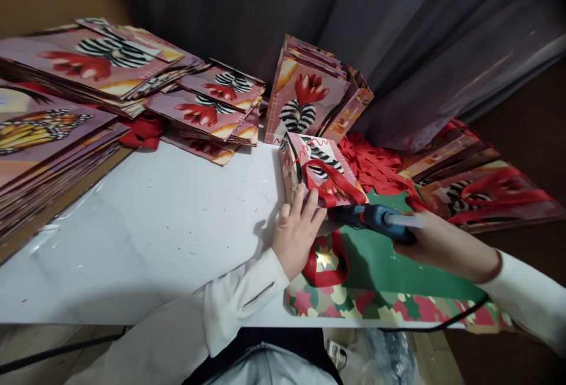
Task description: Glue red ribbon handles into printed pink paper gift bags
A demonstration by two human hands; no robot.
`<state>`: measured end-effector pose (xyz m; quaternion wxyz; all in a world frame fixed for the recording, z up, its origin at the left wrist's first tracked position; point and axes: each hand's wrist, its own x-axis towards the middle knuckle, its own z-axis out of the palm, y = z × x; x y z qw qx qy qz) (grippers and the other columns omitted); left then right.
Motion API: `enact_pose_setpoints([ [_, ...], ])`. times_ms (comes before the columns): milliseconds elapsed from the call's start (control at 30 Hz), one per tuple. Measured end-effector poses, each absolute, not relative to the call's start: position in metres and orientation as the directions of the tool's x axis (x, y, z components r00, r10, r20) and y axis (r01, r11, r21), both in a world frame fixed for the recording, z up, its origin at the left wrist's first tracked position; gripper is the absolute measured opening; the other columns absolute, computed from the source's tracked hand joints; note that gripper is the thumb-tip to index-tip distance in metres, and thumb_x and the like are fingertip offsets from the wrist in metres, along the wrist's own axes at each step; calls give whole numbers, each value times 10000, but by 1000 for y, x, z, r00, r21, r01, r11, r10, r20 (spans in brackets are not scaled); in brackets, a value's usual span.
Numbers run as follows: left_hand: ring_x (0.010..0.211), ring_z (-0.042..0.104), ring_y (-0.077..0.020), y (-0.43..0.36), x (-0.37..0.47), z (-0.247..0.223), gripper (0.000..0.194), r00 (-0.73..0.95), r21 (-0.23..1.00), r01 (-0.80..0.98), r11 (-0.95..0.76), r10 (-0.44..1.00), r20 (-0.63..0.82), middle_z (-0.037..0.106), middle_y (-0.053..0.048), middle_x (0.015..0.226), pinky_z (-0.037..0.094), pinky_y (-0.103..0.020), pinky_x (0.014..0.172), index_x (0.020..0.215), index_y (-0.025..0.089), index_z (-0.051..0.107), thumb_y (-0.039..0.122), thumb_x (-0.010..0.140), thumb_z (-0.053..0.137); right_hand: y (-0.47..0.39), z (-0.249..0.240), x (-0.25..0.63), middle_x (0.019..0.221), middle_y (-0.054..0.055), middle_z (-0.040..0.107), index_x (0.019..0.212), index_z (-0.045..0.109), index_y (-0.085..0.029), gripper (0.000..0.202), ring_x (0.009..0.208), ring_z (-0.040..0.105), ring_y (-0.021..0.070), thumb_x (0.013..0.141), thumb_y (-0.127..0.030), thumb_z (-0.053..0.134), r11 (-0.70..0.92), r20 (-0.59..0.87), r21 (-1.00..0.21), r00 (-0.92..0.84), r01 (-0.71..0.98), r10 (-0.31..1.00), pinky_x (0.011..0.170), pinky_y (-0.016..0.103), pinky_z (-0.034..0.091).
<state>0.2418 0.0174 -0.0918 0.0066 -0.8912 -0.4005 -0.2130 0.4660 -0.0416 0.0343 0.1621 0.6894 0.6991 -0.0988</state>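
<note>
A small pink paper gift bag [325,152] with a zebra-striped bow print and red flowers lies at the middle of the table, its opening towards me. My left hand [297,234] grips its near edge, fingers spread over the outside and the thumb hidden. A loop of red ribbon [333,181] lies across the bag's face; another red ribbon loop [347,264] hangs below the near edge. In my right hand [435,243] is a blue hot glue gun [375,220], a pale glue stick jutting from its back. Its nozzle points at the bag's opening and is partly hidden.
Stacks of flat gift bags [106,58] fill the left. Upright bags [305,99] stand behind. A heap of red ribbon [375,164] and more ribboned bags [490,190] lie right. Green patterned paper [398,270] covers the near right; a black cord [460,317] crosses it.
</note>
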Motion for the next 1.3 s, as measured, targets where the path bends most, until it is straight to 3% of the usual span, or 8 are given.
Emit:
enact_pose_setpoints([
  [167, 1416, 295, -304, 17, 242, -92, 380, 576, 160, 724, -671, 716, 395, 404, -67, 1516, 346, -418, 893, 1243, 253, 585, 144, 889, 499, -31, 51, 437, 793, 76, 676, 830, 567, -192, 122, 676, 650, 218, 728, -130, 547, 49, -464, 261, 80, 964, 882, 594, 287, 395],
  [400, 1423, 273, -317, 17, 239, -91, 421, 599, 186, 705, -684, 716, 359, 382, -90, 1526, 340, -408, 891, 1285, 241, 560, 161, 873, 518, -23, 54, 416, 893, 114, 714, 978, 621, -168, 220, 860, 698, 294, 770, -132, 561, 131, -481, 388, 80, 912, 873, 677, 328, 440],
  [733, 1428, 268, -304, 18, 241, -96, 389, 589, 192, 703, -685, 712, 381, 381, -88, 1527, 328, -398, 873, 1270, 248, 565, 173, 899, 475, -20, 53, 408, 899, 136, 721, 1034, 630, -149, 262, 883, 701, 326, 775, -161, 592, 150, -468, 446, 88, 882, 879, 666, 346, 450],
  [933, 1428, 272, -303, 18, 242, -94, 395, 582, 221, 698, -681, 719, 380, 383, -90, 1526, 338, -411, 888, 1248, 242, 579, 127, 884, 475, -20, 50, 415, 822, 116, 708, 935, 615, -167, 204, 803, 695, 297, 744, -131, 551, 121, -465, 391, 83, 912, 881, 614, 316, 398],
  [1133, 1419, 289, -316, 18, 241, -91, 385, 585, 234, 688, -687, 716, 381, 396, -90, 1517, 363, -411, 879, 1237, 233, 591, 112, 900, 448, -34, 43, 440, 674, 41, 632, 774, 520, -203, 96, 581, 598, 178, 696, -147, 537, 1, -439, 196, 87, 981, 894, 548, 259, 367],
  [1300, 1421, 289, -314, 19, 241, -92, 388, 585, 220, 697, -682, 719, 375, 390, -83, 1522, 365, -429, 912, 1253, 246, 580, 121, 907, 456, -49, 30, 464, 603, -6, 569, 727, 494, -224, 56, 506, 519, 152, 679, -203, 512, -1, -324, 61, 20, 998, 946, 510, 254, 369],
])
